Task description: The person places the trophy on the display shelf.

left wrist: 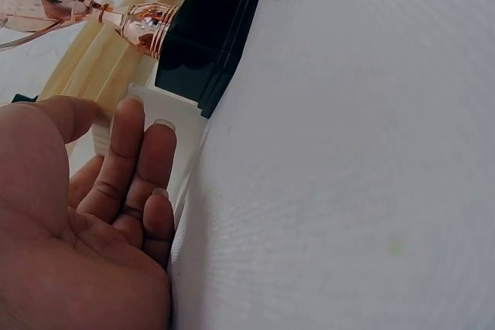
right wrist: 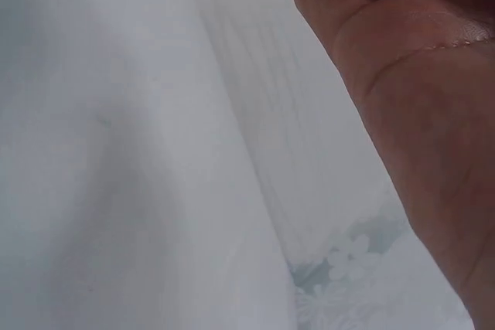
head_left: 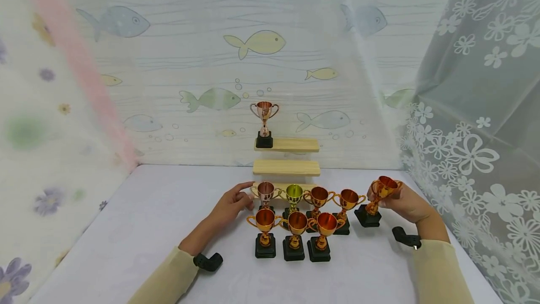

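Observation:
My right hand (head_left: 407, 204) grips a bronze-orange trophy cup (head_left: 373, 208) at the right of the group; the cup tilts a little, and whether its black base touches the table cannot be told. My left hand (head_left: 232, 205) is by the left end of the lowest step of a wooden stand (head_left: 287, 168), index finger reaching to it, the other fingers loosely bent. Beside it stands a rose-gold trophy (left wrist: 143, 27). A yellow-gold trophy (head_left: 294, 193) and several bronze-orange trophies (head_left: 265, 220) stand in two rows before the stand. Another rose-gold trophy (head_left: 264, 112) occupies the top step's left end.
White cloth covers the table (head_left: 168, 191). Behind the stand hangs a fish-patterned curtain (head_left: 202, 69), and a lace-flower curtain (head_left: 472, 154) borders the right side. Both wrists wear black straps (head_left: 207, 262). The trophies stand close together, with handles nearly touching.

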### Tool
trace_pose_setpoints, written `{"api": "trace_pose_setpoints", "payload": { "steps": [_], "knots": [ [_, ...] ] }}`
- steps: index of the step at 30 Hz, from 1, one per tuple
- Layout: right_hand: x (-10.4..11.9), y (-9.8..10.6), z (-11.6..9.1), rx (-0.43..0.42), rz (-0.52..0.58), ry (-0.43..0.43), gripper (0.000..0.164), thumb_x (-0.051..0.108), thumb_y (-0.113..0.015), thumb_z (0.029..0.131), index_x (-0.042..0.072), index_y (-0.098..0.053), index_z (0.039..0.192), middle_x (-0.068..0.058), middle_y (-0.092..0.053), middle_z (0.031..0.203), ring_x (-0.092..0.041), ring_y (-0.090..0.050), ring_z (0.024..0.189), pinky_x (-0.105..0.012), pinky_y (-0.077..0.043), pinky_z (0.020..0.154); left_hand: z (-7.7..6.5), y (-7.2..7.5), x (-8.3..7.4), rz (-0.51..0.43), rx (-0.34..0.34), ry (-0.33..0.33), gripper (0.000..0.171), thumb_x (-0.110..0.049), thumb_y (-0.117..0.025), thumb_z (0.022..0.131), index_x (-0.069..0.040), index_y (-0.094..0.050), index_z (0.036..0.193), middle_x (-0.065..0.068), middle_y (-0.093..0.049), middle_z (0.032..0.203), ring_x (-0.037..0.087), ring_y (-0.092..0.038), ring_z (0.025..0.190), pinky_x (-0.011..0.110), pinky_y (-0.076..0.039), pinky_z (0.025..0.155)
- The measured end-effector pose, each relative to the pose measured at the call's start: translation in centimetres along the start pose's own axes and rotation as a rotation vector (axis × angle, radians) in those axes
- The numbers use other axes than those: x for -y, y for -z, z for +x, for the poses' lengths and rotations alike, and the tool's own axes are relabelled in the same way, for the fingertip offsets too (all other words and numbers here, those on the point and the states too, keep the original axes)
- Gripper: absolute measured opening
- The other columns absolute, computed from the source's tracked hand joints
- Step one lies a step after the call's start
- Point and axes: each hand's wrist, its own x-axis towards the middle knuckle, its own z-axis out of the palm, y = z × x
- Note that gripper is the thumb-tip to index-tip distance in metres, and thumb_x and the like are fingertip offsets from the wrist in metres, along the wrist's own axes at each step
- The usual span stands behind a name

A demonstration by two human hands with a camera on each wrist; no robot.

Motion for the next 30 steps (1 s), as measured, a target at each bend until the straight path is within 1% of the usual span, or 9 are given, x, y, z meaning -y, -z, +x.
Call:
{"api": "trace_pose_setpoints", "payload": {
  "steps": [3,7,10,14,18,22,25,30],
  "knots": [
    [0.4,0.0,0.1,-0.018,-0.012,0.025,0.040,-0.026,-0.043,0.088,-0.008,-0.060,0.119,-0.014,-0.064,0.113,-0.026,-0.058,0.110,-0.037,-0.051,0.092,0.0,0.0,0.1,0.000,0.000,-0.003,0.045,-0.028,-0.056,0.103,-0.026,-0.044,0.147,0.007,-0.071,0.090,0.021,-0.065,0.090,0.039,-0.047,0.093],
    [1.0,0.0,0.1,-0.060,-0.045,0.052,0.039,-0.025,-0.043,0.089,-0.008,-0.060,0.119,-0.014,-0.064,0.112,-0.026,-0.059,0.108,-0.036,-0.052,0.090,0.1,-0.1,0.2,-0.003,0.002,-0.007,0.045,-0.027,-0.055,0.104,-0.025,-0.044,0.147,0.007,-0.071,0.090,0.021,-0.066,0.090,0.039,-0.047,0.093],
    [1.4,0.0,0.2,-0.086,-0.063,0.073,0.039,-0.026,-0.043,0.089,-0.008,-0.059,0.120,-0.014,-0.064,0.111,-0.025,-0.059,0.106,-0.035,-0.052,0.089,0.1,-0.1,0.3,-0.002,0.005,-0.010,0.046,-0.027,-0.055,0.103,-0.024,-0.044,0.148,0.007,-0.071,0.091,0.021,-0.066,0.090,0.039,-0.047,0.093],
    [2.3,-0.2,0.3,-0.111,-0.086,0.118,0.041,-0.028,-0.042,0.087,-0.010,-0.059,0.119,-0.015,-0.064,0.111,-0.025,-0.060,0.104,-0.034,-0.052,0.088,0.1,-0.2,0.4,-0.005,-0.001,-0.003,0.047,-0.026,-0.056,0.103,-0.021,-0.043,0.149,0.008,-0.071,0.091,0.022,-0.065,0.090,0.043,-0.047,0.094],
    [3.3,-0.7,0.6,-0.147,-0.107,0.156,0.043,-0.030,-0.040,0.087,-0.011,-0.057,0.122,-0.014,-0.064,0.113,-0.023,-0.060,0.103,-0.032,-0.052,0.089,0.2,-0.1,0.6,-0.003,0.004,0.001,0.047,-0.029,-0.056,0.103,-0.022,-0.044,0.148,0.008,-0.071,0.091,0.022,-0.065,0.090,0.043,-0.047,0.094],
    [4.5,-1.2,1.3,-0.215,-0.135,0.144,0.043,-0.026,-0.045,0.089,-0.006,-0.060,0.123,-0.010,-0.067,0.113,-0.019,-0.063,0.102,-0.028,-0.052,0.089,0.1,0.0,0.5,0.012,0.011,-0.007,0.047,-0.031,-0.056,0.103,-0.023,-0.044,0.148,0.008,-0.071,0.092,0.022,-0.065,0.091,0.041,-0.047,0.094],
    [5.2,-1.6,1.9,-0.268,-0.154,0.121,0.041,-0.024,-0.047,0.090,-0.001,-0.063,0.120,-0.006,-0.070,0.110,-0.015,-0.065,0.100,-0.025,-0.052,0.088,0.1,0.1,0.4,0.018,0.009,-0.011,0.048,-0.032,-0.056,0.103,-0.022,-0.043,0.148,0.009,-0.071,0.092,0.023,-0.065,0.092,0.042,-0.047,0.094],
    [5.9,-2.1,2.4,-0.324,-0.187,0.118,0.039,-0.024,-0.047,0.091,-0.003,-0.064,0.119,-0.005,-0.071,0.108,-0.013,-0.066,0.099,-0.024,-0.052,0.086,0.1,0.0,0.2,0.013,0.007,-0.012,0.048,-0.030,-0.055,0.104,-0.020,-0.043,0.149,0.010,-0.071,0.092,0.024,-0.066,0.092,0.041,-0.047,0.094]
  ]
}}
